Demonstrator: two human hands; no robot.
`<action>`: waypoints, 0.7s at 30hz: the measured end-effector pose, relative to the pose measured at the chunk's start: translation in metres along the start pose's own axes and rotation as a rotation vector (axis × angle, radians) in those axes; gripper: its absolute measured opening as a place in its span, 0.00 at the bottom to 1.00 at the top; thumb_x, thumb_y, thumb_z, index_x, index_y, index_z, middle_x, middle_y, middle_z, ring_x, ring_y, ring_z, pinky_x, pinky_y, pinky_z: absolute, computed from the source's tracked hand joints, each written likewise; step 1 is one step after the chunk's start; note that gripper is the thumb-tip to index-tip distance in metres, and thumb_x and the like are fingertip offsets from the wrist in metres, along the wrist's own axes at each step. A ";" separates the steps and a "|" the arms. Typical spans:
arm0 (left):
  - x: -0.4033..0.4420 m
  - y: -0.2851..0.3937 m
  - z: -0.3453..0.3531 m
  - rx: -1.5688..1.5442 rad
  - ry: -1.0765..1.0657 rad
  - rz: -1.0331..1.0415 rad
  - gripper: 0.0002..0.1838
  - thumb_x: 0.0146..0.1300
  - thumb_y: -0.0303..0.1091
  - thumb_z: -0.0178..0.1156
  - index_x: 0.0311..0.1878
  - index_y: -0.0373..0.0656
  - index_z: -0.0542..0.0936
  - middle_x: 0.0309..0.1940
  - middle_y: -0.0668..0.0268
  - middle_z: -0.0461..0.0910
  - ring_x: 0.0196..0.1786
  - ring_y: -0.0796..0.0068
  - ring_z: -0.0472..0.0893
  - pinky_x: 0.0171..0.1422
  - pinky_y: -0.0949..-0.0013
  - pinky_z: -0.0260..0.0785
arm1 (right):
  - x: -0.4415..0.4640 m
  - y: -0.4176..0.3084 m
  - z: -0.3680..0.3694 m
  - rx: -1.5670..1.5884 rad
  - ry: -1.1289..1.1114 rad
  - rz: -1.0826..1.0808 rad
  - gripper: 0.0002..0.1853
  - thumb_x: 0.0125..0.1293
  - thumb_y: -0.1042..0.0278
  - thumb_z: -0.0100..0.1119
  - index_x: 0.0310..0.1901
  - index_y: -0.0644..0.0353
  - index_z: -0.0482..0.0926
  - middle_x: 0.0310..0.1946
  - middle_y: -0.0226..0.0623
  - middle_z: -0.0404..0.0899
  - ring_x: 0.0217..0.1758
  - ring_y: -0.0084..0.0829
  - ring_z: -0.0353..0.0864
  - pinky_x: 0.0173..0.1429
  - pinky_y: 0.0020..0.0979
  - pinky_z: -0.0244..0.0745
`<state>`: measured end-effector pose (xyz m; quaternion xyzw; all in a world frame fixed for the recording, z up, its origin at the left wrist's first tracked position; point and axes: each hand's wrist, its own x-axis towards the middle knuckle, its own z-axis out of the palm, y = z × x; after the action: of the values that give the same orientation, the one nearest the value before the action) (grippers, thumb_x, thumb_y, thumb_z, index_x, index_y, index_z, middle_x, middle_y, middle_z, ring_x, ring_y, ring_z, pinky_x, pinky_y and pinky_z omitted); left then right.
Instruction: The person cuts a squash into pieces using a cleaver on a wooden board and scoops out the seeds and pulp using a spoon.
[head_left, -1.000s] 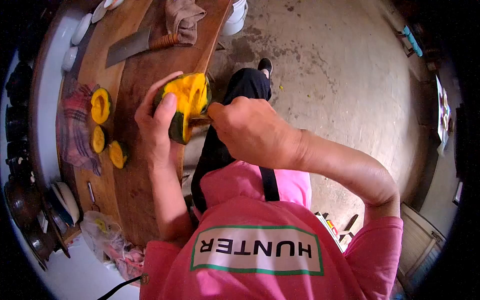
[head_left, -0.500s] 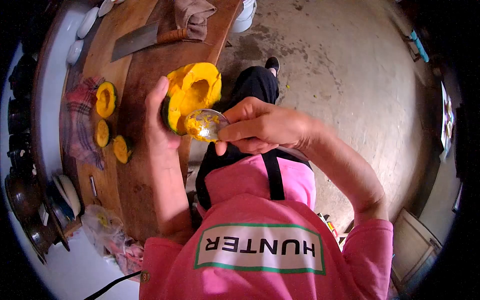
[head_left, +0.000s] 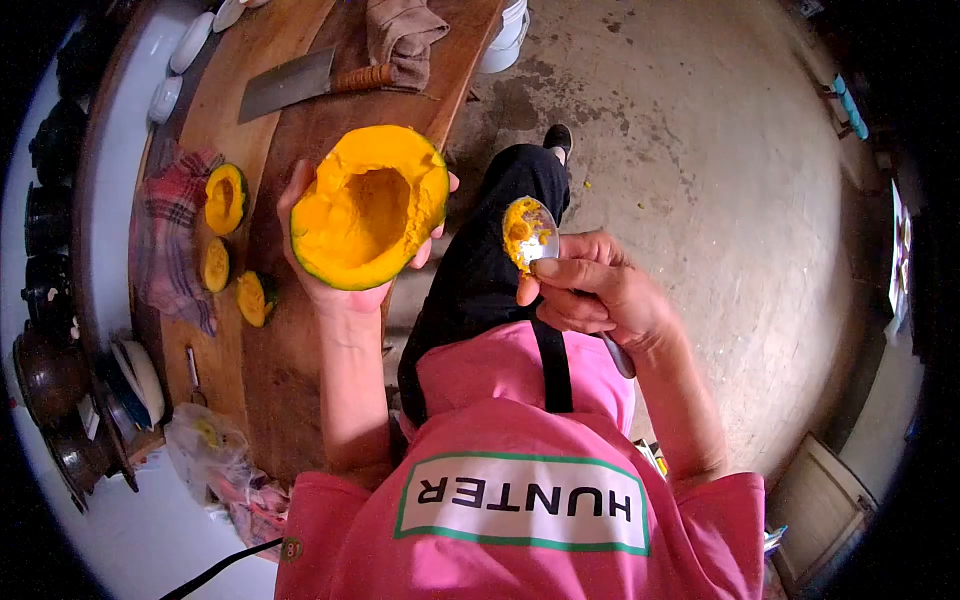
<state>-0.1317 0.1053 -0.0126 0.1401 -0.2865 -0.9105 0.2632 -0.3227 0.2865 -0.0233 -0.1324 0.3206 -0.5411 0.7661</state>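
Note:
My left hand (head_left: 345,292) is wrapped under a pumpkin half (head_left: 345,255), its hollowed orange cut face turned up toward me and a dark green rind showing along the lower edge. In my right hand (head_left: 600,285) is a metal spoon (head_left: 546,240), gripped between thumb and fingers. Orange pumpkin scrapings (head_left: 518,232) cling to its bowl. The spoon is apart from the pumpkin half, to its right, above my dark trousers.
Smaller cut pumpkin pieces (head_left: 226,199) lie on the wooden table (head_left: 300,390) beside a plaid cloth (head_left: 172,260). A cleaver (head_left: 290,84) rests near a brown cloth (head_left: 400,40). A plastic bag (head_left: 205,440) sits at the near end; a white bucket (head_left: 505,42) stands on the floor.
My right hand has drawn the spoon away from the pumpkin half to the right. My left hand has turned the half so its hollow faces me more fully.

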 end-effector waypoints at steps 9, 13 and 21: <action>-0.002 -0.001 -0.001 -0.064 0.077 -0.012 0.44 0.65 0.66 0.48 0.67 0.32 0.68 0.50 0.38 0.76 0.38 0.52 0.78 0.23 0.66 0.73 | -0.002 0.017 -0.012 0.081 0.106 -0.043 0.14 0.74 0.66 0.53 0.37 0.68 0.81 0.10 0.20 0.60 0.10 0.14 0.52 0.16 0.21 0.46; -0.003 -0.005 -0.003 -0.137 0.183 0.022 0.42 0.66 0.66 0.48 0.67 0.36 0.69 0.54 0.37 0.75 0.41 0.48 0.79 0.32 0.59 0.77 | -0.003 0.015 -0.011 0.026 0.182 -0.072 0.14 0.74 0.65 0.52 0.37 0.67 0.81 0.10 0.20 0.60 0.10 0.14 0.51 0.16 0.22 0.46; -0.005 0.035 -0.064 0.306 0.440 0.350 0.23 0.68 0.44 0.61 0.59 0.37 0.77 0.55 0.58 0.81 0.59 0.60 0.80 0.59 0.39 0.75 | -0.009 0.025 -0.026 0.045 0.334 -0.164 0.14 0.74 0.64 0.50 0.37 0.66 0.80 0.08 0.19 0.56 0.08 0.14 0.48 0.17 0.22 0.48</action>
<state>-0.0871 0.0549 -0.0421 0.3199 -0.3760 -0.7457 0.4474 -0.3228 0.3078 -0.0537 -0.0494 0.4192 -0.6233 0.6582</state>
